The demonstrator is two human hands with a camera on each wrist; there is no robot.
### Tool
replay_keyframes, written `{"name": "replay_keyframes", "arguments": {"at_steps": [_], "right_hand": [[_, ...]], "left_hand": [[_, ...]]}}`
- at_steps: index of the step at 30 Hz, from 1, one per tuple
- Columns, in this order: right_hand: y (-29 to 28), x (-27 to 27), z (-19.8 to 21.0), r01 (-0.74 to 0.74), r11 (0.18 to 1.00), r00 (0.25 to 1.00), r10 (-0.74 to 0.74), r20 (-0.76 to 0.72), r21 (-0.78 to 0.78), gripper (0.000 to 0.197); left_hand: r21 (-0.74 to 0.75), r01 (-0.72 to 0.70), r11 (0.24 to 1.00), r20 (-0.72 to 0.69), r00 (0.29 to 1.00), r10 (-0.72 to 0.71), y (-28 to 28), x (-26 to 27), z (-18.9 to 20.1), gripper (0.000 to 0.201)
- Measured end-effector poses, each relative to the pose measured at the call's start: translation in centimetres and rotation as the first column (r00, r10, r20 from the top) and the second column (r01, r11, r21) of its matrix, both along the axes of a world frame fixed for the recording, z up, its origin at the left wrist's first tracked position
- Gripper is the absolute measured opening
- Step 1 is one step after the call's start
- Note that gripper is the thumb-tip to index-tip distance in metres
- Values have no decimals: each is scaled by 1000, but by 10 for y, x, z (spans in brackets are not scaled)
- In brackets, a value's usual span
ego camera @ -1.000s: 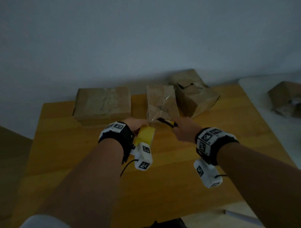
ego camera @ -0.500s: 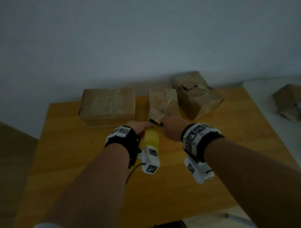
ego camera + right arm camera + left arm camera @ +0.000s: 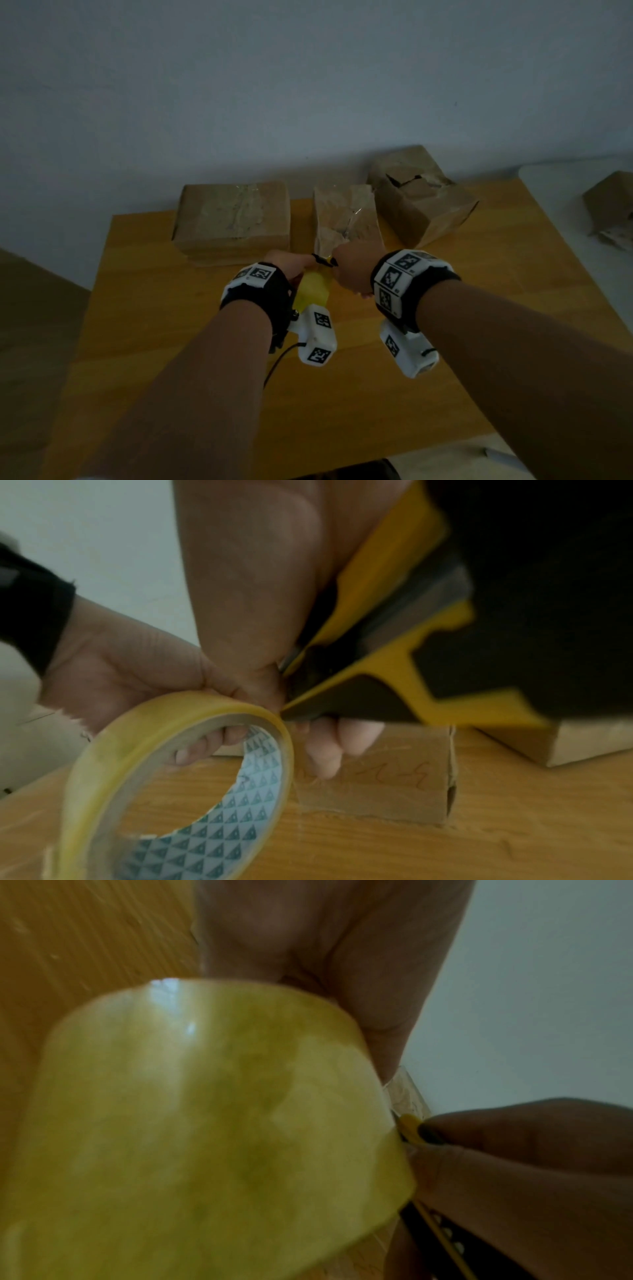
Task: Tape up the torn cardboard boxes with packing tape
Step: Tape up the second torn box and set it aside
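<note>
We stand at a wooden table (image 3: 171, 342) set against a pale wall, in dim light. Our left hand (image 3: 287, 262) holds a roll of clear yellowish packing tape (image 3: 311, 289), the fingers hooked through its core, as the right wrist view shows (image 3: 192, 753). Our right hand (image 3: 351, 269) is closed around a yellow and black utility knife (image 3: 394, 642), its tip brought against the tape just where the strip leaves the roll.

The strip runs up onto the middle cardboard box (image 3: 346, 216), a narrow one standing just beyond our hands, its top glinting with tape. To its left lies a wide flat box (image 3: 233, 219), its top dull with what looks like tape already laid. To the right a third box (image 3: 421, 198) sits tilted, its top plainly torn open. A further piece of torn cardboard (image 3: 609, 205) rests on a white surface at the far right.

We judge the roll to be light and stiff, best held through the core so the sticky strip stays taut. The film is thin, slippery on its back and apt to curl onto itself once cut. The boxes look light and soft at their torn edges, so they want steadying by a sound side.
</note>
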State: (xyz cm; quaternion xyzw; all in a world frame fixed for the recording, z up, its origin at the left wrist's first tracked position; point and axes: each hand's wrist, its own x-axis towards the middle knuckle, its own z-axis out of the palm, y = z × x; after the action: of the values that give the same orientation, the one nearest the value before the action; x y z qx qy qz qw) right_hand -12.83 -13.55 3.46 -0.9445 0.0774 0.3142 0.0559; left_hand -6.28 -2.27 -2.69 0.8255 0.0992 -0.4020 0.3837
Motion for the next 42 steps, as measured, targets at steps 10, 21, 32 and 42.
{"name": "replay_keyframes", "arguments": {"at_steps": [10, 21, 32, 42], "right_hand": [[2, -5, 8, -4, 1000, 1000, 5, -20, 21, 25], [10, 4, -19, -52, 998, 999, 53, 14, -31, 19], [-26, -11, -5, -61, 995, 994, 53, 100, 77, 18], [-16, -17, -67, -119, 992, 987, 122, -102, 38, 27]], "left_hand": [[55, 145, 988, -4, 989, -145, 5, -6, 14, 46], [-43, 25, 999, -114, 993, -30, 16, -4, 6, 29], [8, 130, 992, -114, 985, -128, 29, -18, -13, 47], [-24, 125, 992, -110, 986, -127, 45, 9, -2, 42]]}}
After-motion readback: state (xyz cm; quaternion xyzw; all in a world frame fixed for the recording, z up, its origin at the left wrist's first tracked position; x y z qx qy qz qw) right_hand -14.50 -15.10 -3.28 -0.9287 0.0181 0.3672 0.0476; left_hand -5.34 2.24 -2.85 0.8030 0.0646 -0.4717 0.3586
